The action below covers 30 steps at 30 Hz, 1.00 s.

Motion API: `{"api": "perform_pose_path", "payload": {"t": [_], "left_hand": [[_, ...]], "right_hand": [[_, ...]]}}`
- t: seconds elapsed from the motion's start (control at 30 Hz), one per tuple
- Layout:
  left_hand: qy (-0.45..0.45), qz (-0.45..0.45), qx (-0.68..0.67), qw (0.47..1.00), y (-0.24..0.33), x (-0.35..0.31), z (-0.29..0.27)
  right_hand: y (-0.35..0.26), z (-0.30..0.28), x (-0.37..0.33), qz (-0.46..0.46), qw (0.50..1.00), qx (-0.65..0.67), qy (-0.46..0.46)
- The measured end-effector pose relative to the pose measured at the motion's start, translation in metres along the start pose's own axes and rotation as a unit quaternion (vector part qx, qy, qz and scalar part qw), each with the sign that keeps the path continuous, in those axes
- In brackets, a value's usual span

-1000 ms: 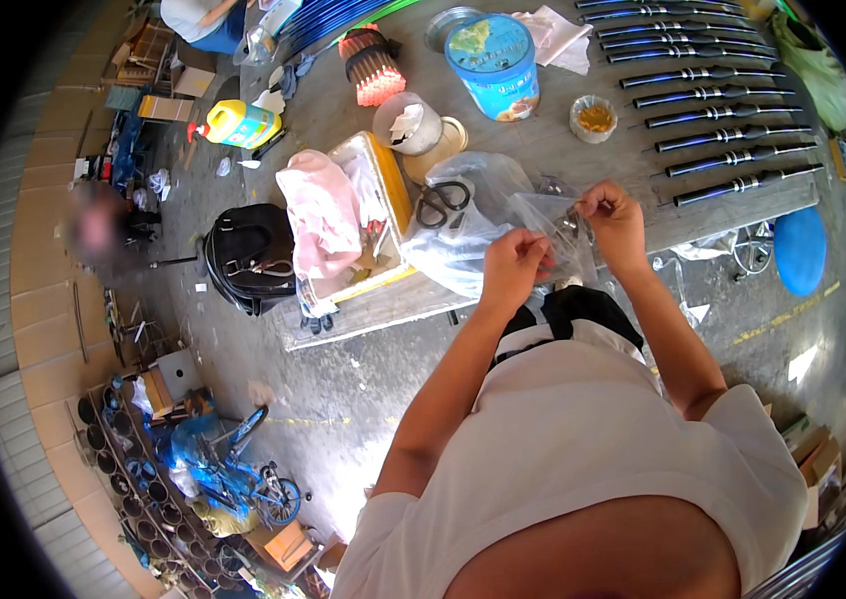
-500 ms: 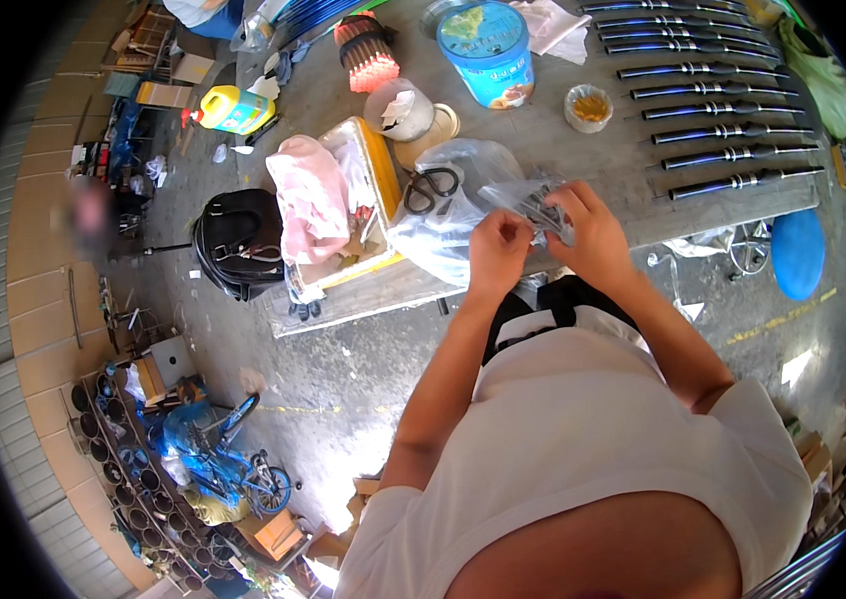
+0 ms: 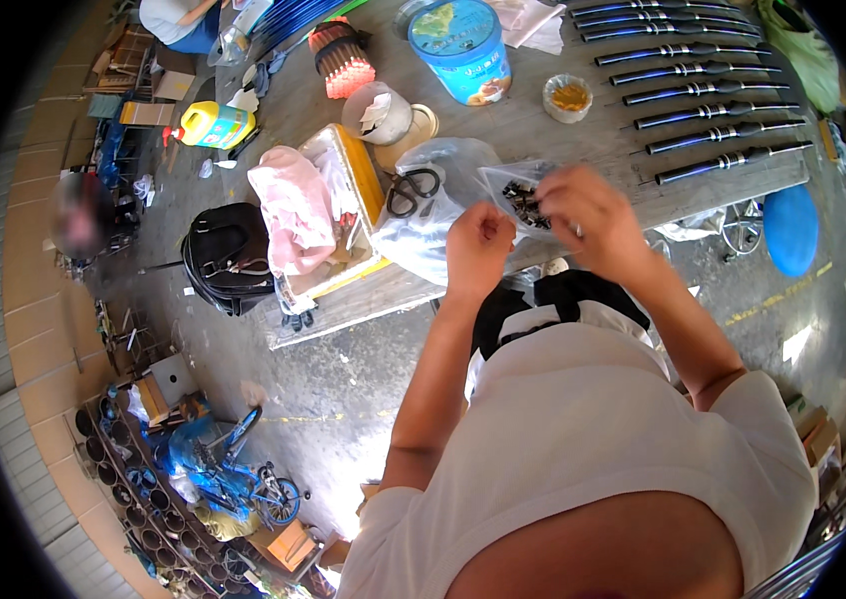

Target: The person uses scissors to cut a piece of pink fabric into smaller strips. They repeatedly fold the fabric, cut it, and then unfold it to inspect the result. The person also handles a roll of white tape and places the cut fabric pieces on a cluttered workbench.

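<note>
A small clear plastic bag (image 3: 506,186) lies at the table's near edge, with several small dark and silvery parts (image 3: 524,204) showing in it. My left hand (image 3: 481,246) is closed beside its lower left side, fingers curled with the thumb on top; what they pinch is hidden. Over the right side of the parts, my right hand (image 3: 595,215) is smeared by motion, and its grip is unclear. A larger clear plastic bag (image 3: 423,235) spreads to the left of my left hand. Black-handled scissors (image 3: 411,192) rest on that larger bag.
Several dark rods with blue sections (image 3: 733,160) lie in a row at the right. A yellow-edged tray (image 3: 368,185) with a pink cloth (image 3: 291,205) sits left. Behind are a white tub (image 3: 383,118), blue bucket (image 3: 463,60) and small cup (image 3: 568,98). A blue stool (image 3: 791,232) stands beyond the table.
My right hand has lifted its fingers and blurred with motion. The hands have moved apart slightly, and the dark parts in the small bag now show more plainly. The view has shifted a little.
</note>
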<state>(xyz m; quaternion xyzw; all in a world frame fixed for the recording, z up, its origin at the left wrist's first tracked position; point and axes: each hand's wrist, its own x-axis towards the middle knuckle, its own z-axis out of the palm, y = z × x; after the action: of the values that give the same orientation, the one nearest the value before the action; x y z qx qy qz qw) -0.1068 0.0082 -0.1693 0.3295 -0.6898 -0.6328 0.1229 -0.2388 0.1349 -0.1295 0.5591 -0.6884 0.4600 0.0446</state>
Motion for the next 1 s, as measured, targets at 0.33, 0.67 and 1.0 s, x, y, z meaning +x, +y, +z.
{"api": "perform_pose_path", "payload": {"t": [0.33,0.67,1.0], "left_hand": [[0.044,0.054,0.018,0.997,-0.018,0.003,-0.028],[0.058,0.122,0.133,0.982,-0.019,0.033,-0.064],[0.162,0.235,0.380,0.880,-0.029,0.013,-0.075]], "right_hand": [[0.014,0.052,-0.012,0.054,0.976,-0.135,-0.161],[0.005,0.055,-0.013,-0.049,0.992,-0.081,-0.089],[0.008,0.011,-0.084,0.068,0.994,-0.053,-0.061]]}}
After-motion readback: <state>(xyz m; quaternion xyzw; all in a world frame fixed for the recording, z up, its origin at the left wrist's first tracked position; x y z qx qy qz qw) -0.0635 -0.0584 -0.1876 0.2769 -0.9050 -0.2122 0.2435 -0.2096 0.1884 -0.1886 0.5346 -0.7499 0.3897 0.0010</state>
